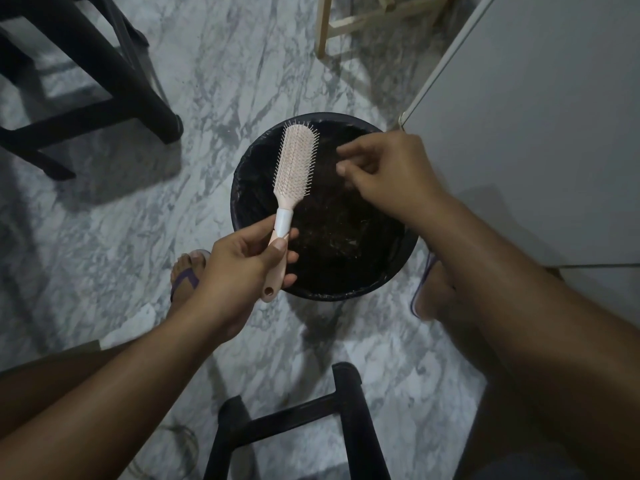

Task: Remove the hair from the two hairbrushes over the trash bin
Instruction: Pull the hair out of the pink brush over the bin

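A pale pink paddle hairbrush [296,161] with a white band on its neck is held upright over the left side of a round black trash bin [329,295], bristles facing me. My left hand [242,268] grips its handle. No clump of hair shows among the bristles. My right hand [384,171] hovers over the bin's right half, to the right of the brush head and apart from it, with fingers curled and fingertips close together. Against the dark bin liner I cannot make out whether hair is between them. Only one brush is in view.
The bin stands on a grey marble floor. A black stool [104,81] is at the upper left, another black frame [294,420] at the bottom, wooden legs [346,22] at the top, a white cabinet [536,133] on the right. My sandalled foot [187,275] is beside the bin.
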